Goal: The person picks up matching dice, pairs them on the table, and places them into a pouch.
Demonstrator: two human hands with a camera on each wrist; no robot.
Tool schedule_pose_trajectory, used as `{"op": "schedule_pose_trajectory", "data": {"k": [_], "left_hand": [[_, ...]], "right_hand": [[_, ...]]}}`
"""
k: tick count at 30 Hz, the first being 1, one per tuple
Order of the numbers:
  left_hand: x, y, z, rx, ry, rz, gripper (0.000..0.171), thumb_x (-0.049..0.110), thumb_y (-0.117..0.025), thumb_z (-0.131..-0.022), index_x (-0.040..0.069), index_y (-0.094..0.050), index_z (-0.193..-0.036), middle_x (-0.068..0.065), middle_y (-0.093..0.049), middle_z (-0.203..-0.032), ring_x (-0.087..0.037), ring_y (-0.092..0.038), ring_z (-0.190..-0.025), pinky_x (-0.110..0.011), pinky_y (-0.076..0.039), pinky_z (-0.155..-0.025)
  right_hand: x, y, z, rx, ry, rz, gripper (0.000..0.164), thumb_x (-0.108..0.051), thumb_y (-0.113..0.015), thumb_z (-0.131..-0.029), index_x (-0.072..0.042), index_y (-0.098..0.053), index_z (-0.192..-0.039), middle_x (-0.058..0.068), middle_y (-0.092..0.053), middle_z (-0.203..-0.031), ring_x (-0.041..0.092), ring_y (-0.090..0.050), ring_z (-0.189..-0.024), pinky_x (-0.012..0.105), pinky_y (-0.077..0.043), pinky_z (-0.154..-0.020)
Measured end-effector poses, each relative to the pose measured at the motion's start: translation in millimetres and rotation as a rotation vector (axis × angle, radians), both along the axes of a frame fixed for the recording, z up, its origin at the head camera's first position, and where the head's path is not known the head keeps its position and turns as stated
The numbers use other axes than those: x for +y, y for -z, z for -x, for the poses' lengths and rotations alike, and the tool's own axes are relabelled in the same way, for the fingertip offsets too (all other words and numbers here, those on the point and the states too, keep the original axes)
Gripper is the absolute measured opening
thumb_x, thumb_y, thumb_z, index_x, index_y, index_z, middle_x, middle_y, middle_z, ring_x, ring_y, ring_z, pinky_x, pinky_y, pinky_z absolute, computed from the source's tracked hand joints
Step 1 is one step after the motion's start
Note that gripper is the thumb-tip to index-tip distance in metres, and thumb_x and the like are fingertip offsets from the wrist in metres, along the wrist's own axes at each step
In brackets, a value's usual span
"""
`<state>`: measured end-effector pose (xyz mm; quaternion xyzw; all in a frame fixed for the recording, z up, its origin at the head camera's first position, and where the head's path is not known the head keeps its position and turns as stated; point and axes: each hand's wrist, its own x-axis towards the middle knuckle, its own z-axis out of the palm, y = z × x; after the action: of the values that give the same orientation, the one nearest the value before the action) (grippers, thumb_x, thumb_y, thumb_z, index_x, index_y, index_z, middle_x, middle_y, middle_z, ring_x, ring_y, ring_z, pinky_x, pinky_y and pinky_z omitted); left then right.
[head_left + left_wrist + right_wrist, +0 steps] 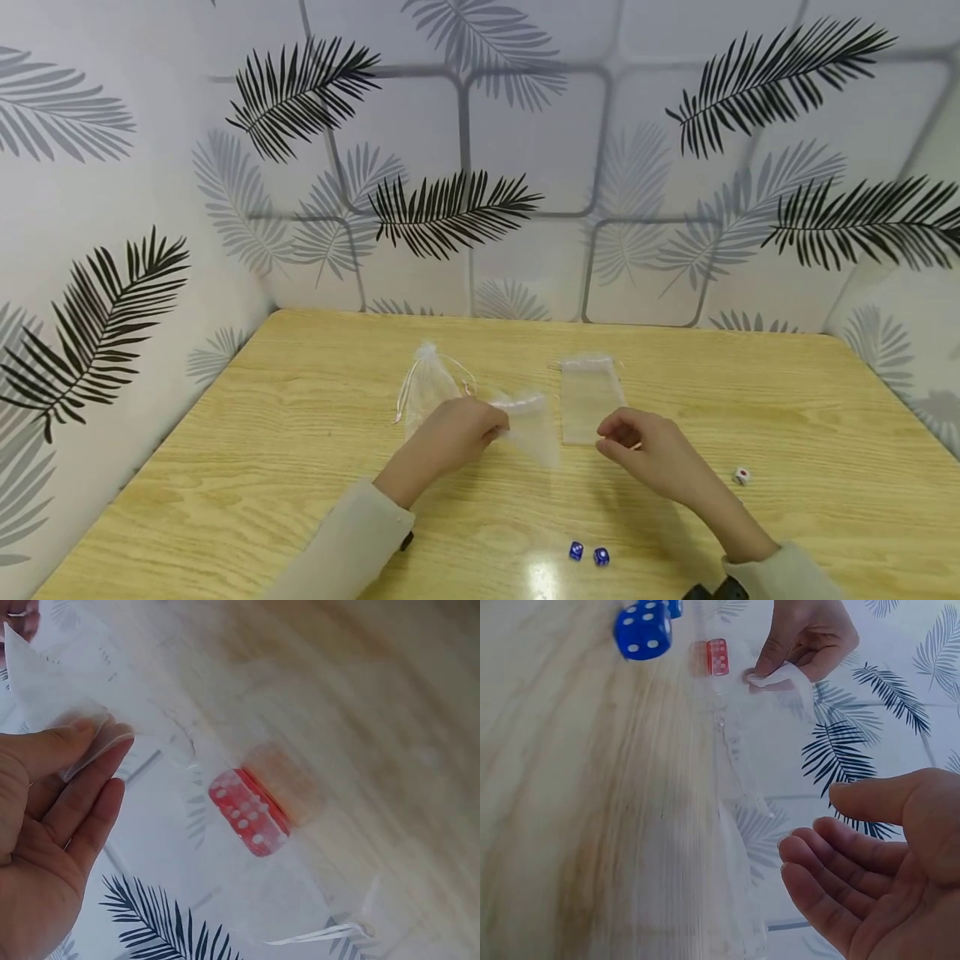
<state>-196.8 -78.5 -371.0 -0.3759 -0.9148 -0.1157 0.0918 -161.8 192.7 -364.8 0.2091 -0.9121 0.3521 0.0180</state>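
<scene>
My left hand [461,429] pinches a sheer white organza bag [534,425] between thumb and fingers, holding it above the table. Behind that hand stands another organza bag [426,379], gathered at its neck with drawstrings hanging. Red dice [247,811] with white dots show through sheer fabric in the left wrist view; in the head view my hand hides them. My right hand [648,450] holds nothing, its fingers loosely bent with the thumb apart from them. Close by it, a third organza bag [588,404] lies flat on the table.
Two blue dice [588,554] sit near the front of the wooden table [300,467]. A white die [742,476] with a red dot lies right of my right forearm. A leaf-patterned wall [525,275] closes off the back and sides.
</scene>
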Motion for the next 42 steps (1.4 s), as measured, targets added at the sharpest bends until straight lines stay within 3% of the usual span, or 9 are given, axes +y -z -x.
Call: {"op": "schedule_pose_trajectory", "data": {"k": [3, 9, 14, 18, 24, 27, 31, 35, 42], "left_hand": [[2, -0.7, -7.3, 0.041, 0.015, -0.007, 0.015, 0.007, -0.061, -0.091, 0.013, -0.069, -0.080, 0.002, -0.063, -0.069, -0.005, -0.035, -0.056, -0.018, -0.035, -0.056], [7, -3.9, -21.0, 0.152, 0.010, -0.015, 0.013, 0.006, -0.065, -0.088, 0.014, -0.074, -0.094, 0.002, -0.074, -0.087, -0.009, -0.067, -0.070, -0.018, -0.052, -0.060], [14, -7.3, -28.9, 0.227, -0.020, -0.032, 0.014, 0.006, -0.068, -0.085, 0.015, -0.074, -0.092, 0.004, -0.074, -0.085, -0.012, -0.068, -0.067, -0.018, -0.051, -0.053], [21, -12.3, -34.0, 0.304, -0.047, -0.026, 0.016, 0.004, -0.070, -0.082, 0.016, -0.073, -0.091, 0.006, -0.073, -0.081, -0.012, -0.067, -0.065, -0.020, -0.050, -0.055], [29, -11.9, -37.9, 0.404, -0.024, -0.006, 0.019, 0.000, -0.071, -0.077, 0.018, -0.071, -0.084, 0.008, -0.070, -0.074, -0.010, -0.064, -0.061, -0.020, -0.049, -0.056], [32, -9.6, -40.4, 0.441, 0.005, 0.023, 0.020, -0.001, -0.072, -0.074, 0.019, -0.070, -0.081, 0.010, -0.069, -0.071, -0.007, -0.061, -0.059, -0.018, -0.047, -0.056], [38, -9.2, -44.1, 0.461, 0.044, 0.054, 0.022, -0.002, -0.071, -0.072, 0.018, -0.069, -0.080, 0.011, -0.069, -0.073, -0.005, -0.059, -0.057, -0.015, -0.045, -0.055], [42, -9.7, -47.2, 0.435, 0.054, 0.057, 0.023, -0.003, -0.070, -0.073, 0.017, -0.070, -0.085, 0.010, -0.072, -0.080, -0.005, -0.063, -0.063, -0.015, -0.049, -0.059], [42, -9.3, -46.7, 0.408, 0.047, 0.052, 0.021, 0.007, -0.066, -0.085, 0.017, -0.071, -0.103, 0.005, -0.073, -0.103, -0.009, -0.070, -0.091, -0.021, -0.055, -0.079]], "right_hand": [[-5, 0.2, 3.9, 0.011, 0.024, 0.007, 0.015, -0.015, -0.063, -0.091, -0.002, -0.065, -0.100, 0.001, -0.067, -0.086, 0.011, -0.062, -0.077, 0.023, -0.050, -0.064], [-12, 2.1, 9.0, -0.058, 0.052, 0.055, 0.024, -0.018, -0.061, -0.093, 0.002, -0.062, -0.107, 0.009, -0.068, -0.094, 0.018, -0.065, -0.084, 0.029, -0.053, -0.070], [-17, 3.4, 13.7, -0.222, 0.063, 0.164, 0.037, -0.025, -0.054, -0.097, 0.008, -0.060, -0.112, 0.016, -0.068, -0.097, 0.021, -0.067, -0.083, 0.032, -0.057, -0.071], [-23, 4.5, 17.9, -0.330, 0.141, 0.249, 0.046, -0.029, -0.050, -0.099, 0.013, -0.058, -0.115, 0.019, -0.066, -0.099, 0.018, -0.067, -0.081, 0.033, -0.058, -0.072], [-25, 4.0, 25.5, -0.406, 0.180, 0.392, 0.050, -0.024, -0.053, -0.098, 0.013, -0.047, -0.130, 0.031, -0.058, -0.121, 0.026, -0.067, -0.097, 0.036, -0.057, -0.079], [-25, 0.6, 27.7, -0.422, 0.197, 0.467, 0.051, -0.020, -0.057, -0.095, 0.010, -0.045, -0.135, 0.028, -0.058, -0.124, 0.022, -0.067, -0.097, 0.033, -0.057, -0.082], [-23, -2.6, 29.2, -0.439, 0.184, 0.624, 0.052, -0.012, -0.058, -0.093, 0.011, -0.041, -0.137, 0.009, -0.069, -0.107, 0.008, -0.068, -0.086, 0.023, -0.056, -0.077], [-20, -5.6, 29.0, -0.435, 0.158, 0.769, 0.052, -0.004, -0.058, -0.093, 0.014, -0.037, -0.137, -0.005, -0.072, -0.095, 0.002, -0.069, -0.081, 0.019, -0.056, -0.075], [-16, -16.4, 22.7, -0.291, 0.164, 0.801, 0.047, -0.002, -0.058, -0.092, 0.017, -0.041, -0.131, -0.016, -0.071, -0.087, 0.000, -0.069, -0.081, 0.018, -0.055, -0.075]]}}
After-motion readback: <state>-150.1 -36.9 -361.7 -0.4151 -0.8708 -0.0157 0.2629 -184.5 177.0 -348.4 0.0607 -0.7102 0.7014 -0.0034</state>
